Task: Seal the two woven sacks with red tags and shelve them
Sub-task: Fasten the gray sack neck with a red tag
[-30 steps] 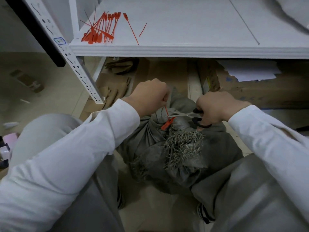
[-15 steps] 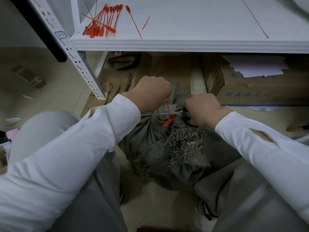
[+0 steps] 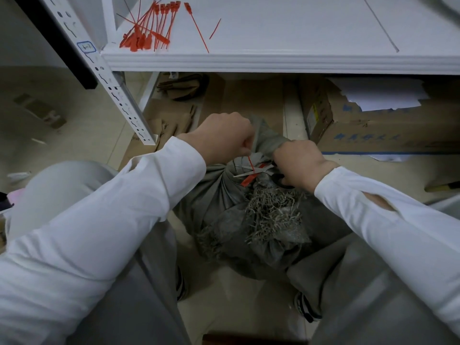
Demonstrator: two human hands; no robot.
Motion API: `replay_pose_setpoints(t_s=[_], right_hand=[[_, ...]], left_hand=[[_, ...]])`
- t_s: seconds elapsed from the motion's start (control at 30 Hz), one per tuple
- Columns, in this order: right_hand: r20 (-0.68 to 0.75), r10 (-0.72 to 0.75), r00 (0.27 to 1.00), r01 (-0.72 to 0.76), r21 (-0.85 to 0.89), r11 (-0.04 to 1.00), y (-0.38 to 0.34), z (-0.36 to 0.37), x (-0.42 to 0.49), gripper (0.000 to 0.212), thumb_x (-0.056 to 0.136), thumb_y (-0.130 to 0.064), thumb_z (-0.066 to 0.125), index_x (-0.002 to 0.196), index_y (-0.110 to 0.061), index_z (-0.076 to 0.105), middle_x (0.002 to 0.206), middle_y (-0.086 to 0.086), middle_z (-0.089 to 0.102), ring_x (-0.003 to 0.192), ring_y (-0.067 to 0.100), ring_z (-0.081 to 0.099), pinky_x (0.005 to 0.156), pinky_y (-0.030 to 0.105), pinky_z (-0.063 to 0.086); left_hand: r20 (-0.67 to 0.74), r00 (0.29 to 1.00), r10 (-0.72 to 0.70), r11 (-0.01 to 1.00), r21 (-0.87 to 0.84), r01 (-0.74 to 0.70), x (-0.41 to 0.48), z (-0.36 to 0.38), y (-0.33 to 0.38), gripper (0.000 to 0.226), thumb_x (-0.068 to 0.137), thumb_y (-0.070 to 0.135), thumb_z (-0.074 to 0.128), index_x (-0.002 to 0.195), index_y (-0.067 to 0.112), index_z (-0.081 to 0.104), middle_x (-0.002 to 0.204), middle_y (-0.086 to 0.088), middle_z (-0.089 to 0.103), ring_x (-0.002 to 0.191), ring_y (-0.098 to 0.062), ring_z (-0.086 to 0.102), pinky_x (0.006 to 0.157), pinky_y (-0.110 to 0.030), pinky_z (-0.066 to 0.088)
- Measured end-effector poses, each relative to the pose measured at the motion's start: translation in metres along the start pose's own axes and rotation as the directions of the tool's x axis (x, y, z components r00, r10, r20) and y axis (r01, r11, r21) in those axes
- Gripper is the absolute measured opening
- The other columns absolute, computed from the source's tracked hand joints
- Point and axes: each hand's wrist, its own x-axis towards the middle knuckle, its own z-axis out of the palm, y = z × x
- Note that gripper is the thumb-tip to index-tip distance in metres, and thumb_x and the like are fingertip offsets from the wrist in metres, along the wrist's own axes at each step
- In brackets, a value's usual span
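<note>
A grey woven sack point(image 3: 224, 210) with a frayed top stands on the floor between my knees. A red tag point(image 3: 249, 180) cinches its gathered neck. My left hand point(image 3: 221, 138) pinches the tag's thin red tail and holds it taut upward. My right hand point(image 3: 298, 163) grips black-handled scissors point(image 3: 251, 171); their open blades straddle the red tail just above the tag. A bundle of spare red tags point(image 3: 146, 33) lies on the white shelf point(image 3: 273, 61) above.
A perforated white shelf post point(image 3: 117, 95) slants down at the left. Under the shelf sit a cardboard box point(image 3: 373, 130) topped with white paper and flattened cardboard pieces point(image 3: 174, 120). My grey-trousered knees flank the sack.
The scissors have moved left along the sack's neck, and their blades now stand open around the red tail. My left hand keeps hold of the tail.
</note>
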Motion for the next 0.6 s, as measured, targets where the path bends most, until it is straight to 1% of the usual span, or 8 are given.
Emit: replay_pose_setpoints(t_s=[0.07,0.13,0.2,0.27,0.33,0.43,0.5,0.6], right_hand=[[-0.001,-0.006,1.0,0.006,0.001,1.0,0.0,0.0,0.0,0.021,0.088,-0.035,0.066,0.092,-0.017,0.056,0.107,0.004,0.064,0.099,0.025,0.064,0.064,0.031,0.04],[-0.009,-0.015,1.0,0.015,0.011,1.0,0.0,-0.001,0.0,0.022,0.088,-0.036,0.065,0.094,-0.016,0.058,0.107,0.005,0.064,0.099,0.026,0.064,0.065,0.03,0.04],[-0.028,-0.029,0.999,0.029,0.016,0.999,0.0,0.001,0.0,0.024,0.087,-0.036,0.065,0.096,-0.015,0.059,0.107,0.005,0.064,0.099,0.026,0.064,0.065,0.03,0.039],[-0.071,-0.052,0.996,0.053,0.015,0.998,0.0,0.002,0.001,0.027,0.086,-0.038,0.066,0.097,-0.015,0.061,0.106,0.005,0.064,0.099,0.025,0.063,0.064,0.03,0.038],[-0.121,-0.074,0.99,0.078,0.027,0.997,0.0,0.004,0.002,0.026,0.084,-0.043,0.065,0.089,-0.018,0.058,0.102,0.004,0.063,0.093,0.024,0.061,0.063,0.03,0.037],[-0.166,-0.089,0.982,0.1,0.061,0.993,0.002,0.006,0.002,0.036,0.081,-0.05,0.061,0.075,-0.018,0.047,0.083,0.003,0.054,0.073,0.024,0.049,0.061,0.029,0.038],[-0.168,-0.098,0.981,0.113,0.086,0.99,0.002,0.005,0.002,0.04,0.079,-0.052,0.06,0.067,-0.018,0.044,0.073,0.001,0.047,0.068,0.024,0.047,0.059,0.029,0.038],[-0.137,-0.111,0.984,0.125,0.102,0.987,0.002,0.001,0.001,0.046,0.078,-0.051,0.062,0.059,-0.021,0.033,0.062,-0.003,0.035,0.066,0.024,0.046,0.057,0.03,0.036]], left_hand=[[0.02,0.999,0.029,0.999,0.012,-0.029,-0.001,0.001,0.003,0.009,0.091,0.029,0.061,0.092,0.025,0.069,0.096,0.003,0.066,0.09,-0.023,0.062,0.067,-0.033,0.043],[0.019,0.999,0.049,0.997,0.053,-0.05,-0.001,0.003,0.005,0.011,0.091,0.024,0.06,0.09,0.027,0.07,0.097,0.002,0.066,0.089,-0.024,0.063,0.067,-0.033,0.046],[0.02,0.998,0.057,0.993,0.1,-0.058,0.0,0.005,0.007,0.013,0.09,0.021,0.058,0.087,0.026,0.07,0.097,0.0,0.066,0.086,-0.025,0.063,0.066,-0.033,0.046],[0.013,0.997,0.075,0.985,0.155,-0.076,0.001,0.007,0.008,0.015,0.09,0.019,0.056,0.085,0.024,0.069,0.096,-0.001,0.065,0.083,-0.026,0.062,0.063,-0.032,0.043],[0.008,0.995,0.102,0.968,0.229,-0.101,0.002,0.007,0.009,0.017,0.091,0.018,0.053,0.088,0.023,0.069,0.096,-0.001,0.065,0.082,-0.027,0.062,0.061,-0.032,0.041],[0.012,0.992,0.123,0.942,0.314,-0.12,0.004,0.009,0.011,0.016,0.093,0.018,0.051,0.092,0.021,0.067,0.097,-0.003,0.065,0.081,-0.028,0.062,0.059,-0.032,0.037],[0.012,0.992,0.128,0.933,0.338,-0.125,0.004,0.01,0.011,0.016,0.093,0.018,0.05,0.092,0.02,0.066,0.097,-0.003,0.065,0.08,-0.027,0.062,0.059,-0.032,0.037],[0.013,0.993,0.115,0.935,0.336,-0.113,0.004,0.01,0.009,0.016,0.095,0.021,0.05,0.092,0.019,0.066,0.098,-0.003,0.065,0.084,-0.028,0.063,0.06,-0.032,0.038]])
